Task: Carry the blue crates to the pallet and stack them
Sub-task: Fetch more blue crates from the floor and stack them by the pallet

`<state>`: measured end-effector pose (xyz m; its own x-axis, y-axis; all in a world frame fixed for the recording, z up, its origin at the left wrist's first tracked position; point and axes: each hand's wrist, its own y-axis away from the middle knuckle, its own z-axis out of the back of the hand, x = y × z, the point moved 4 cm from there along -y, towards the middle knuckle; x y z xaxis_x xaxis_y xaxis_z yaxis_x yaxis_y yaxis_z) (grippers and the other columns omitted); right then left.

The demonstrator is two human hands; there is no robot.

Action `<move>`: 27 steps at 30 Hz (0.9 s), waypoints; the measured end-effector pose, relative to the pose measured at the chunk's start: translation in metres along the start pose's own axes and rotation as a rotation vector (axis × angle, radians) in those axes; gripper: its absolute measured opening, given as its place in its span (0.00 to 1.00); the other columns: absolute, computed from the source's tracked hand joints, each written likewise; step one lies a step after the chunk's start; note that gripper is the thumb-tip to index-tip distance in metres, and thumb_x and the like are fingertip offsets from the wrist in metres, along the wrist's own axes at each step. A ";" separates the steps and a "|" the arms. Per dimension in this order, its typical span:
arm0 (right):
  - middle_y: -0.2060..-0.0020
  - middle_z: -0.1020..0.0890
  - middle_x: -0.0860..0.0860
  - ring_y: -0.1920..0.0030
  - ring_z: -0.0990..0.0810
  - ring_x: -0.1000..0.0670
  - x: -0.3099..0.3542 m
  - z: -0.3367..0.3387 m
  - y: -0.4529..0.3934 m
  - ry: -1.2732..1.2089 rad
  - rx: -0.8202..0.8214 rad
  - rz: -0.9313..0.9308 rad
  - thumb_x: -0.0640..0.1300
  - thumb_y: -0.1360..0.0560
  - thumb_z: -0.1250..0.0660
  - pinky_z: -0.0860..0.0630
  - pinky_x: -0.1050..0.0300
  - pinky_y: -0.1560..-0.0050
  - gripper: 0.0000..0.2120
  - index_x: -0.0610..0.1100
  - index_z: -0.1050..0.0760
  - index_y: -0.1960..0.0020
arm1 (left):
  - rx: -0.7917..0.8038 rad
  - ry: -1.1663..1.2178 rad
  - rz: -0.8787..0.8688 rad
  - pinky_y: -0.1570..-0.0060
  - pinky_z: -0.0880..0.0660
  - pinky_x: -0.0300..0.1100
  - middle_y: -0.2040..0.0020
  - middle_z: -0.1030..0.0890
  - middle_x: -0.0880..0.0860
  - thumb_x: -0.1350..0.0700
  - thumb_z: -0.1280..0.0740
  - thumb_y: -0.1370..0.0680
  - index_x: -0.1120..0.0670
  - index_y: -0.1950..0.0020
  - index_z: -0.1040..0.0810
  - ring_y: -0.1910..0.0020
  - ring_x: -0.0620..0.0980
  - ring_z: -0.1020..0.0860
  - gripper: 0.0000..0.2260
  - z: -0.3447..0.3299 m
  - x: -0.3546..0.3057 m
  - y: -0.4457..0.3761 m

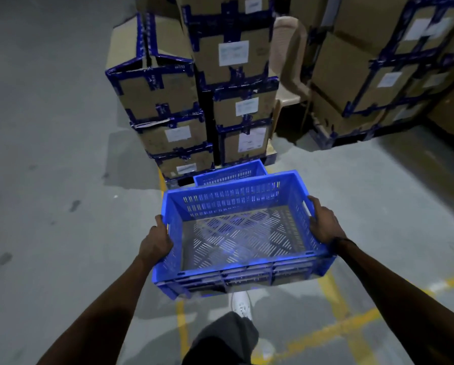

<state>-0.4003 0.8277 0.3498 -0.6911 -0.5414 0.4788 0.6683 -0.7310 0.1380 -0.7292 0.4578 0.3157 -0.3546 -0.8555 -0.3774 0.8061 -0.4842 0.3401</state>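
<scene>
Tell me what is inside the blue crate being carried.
Nothing: the carried crate shows only its bare slotted floor. It hides most of the second blue crate beyond, so that one's inside cannot be seen.

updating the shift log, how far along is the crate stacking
Done: one blue crate already sits low down ahead, by the taped cardboard boxes. In hand: an empty second crate, off the floor, gripped at its short sides by the left hand and right hand. Left: setting it on the first. The frame shows no further crates.
</scene>
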 end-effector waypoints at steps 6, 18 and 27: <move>0.59 0.27 0.43 0.54 0.23 0.34 -0.016 -0.005 -0.092 0.068 0.004 -0.007 0.35 0.25 0.38 0.30 0.48 0.57 0.32 0.46 0.42 0.22 | 0.038 0.036 0.053 0.59 0.26 0.53 0.50 0.22 0.66 0.62 0.35 0.25 0.57 0.26 0.46 0.52 0.68 0.20 0.31 -0.023 -0.029 -0.074; 0.59 0.26 0.43 0.55 0.24 0.36 -0.118 -0.104 -0.288 0.061 0.065 -0.030 0.35 0.27 0.34 0.34 0.51 0.59 0.36 0.48 0.43 0.22 | 0.062 0.032 0.097 0.62 0.30 0.51 0.48 0.25 0.65 0.64 0.35 0.26 0.60 0.23 0.48 0.51 0.69 0.22 0.35 -0.146 -0.078 -0.240; 0.54 0.23 0.36 0.53 0.23 0.33 -0.178 -0.209 -0.407 0.014 0.090 0.030 0.40 0.23 0.36 0.31 0.48 0.57 0.32 0.49 0.44 0.23 | 0.036 0.061 0.274 0.50 0.26 0.56 0.33 0.30 0.69 0.67 0.34 0.27 0.55 0.20 0.52 0.38 0.71 0.25 0.41 -0.244 -0.069 -0.340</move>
<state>-0.6072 1.1344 0.0271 -0.6733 -0.5689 0.4724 0.7108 -0.6740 0.2014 -0.8633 0.7267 0.0155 -0.0960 -0.9433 -0.3177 0.8505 -0.2436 0.4662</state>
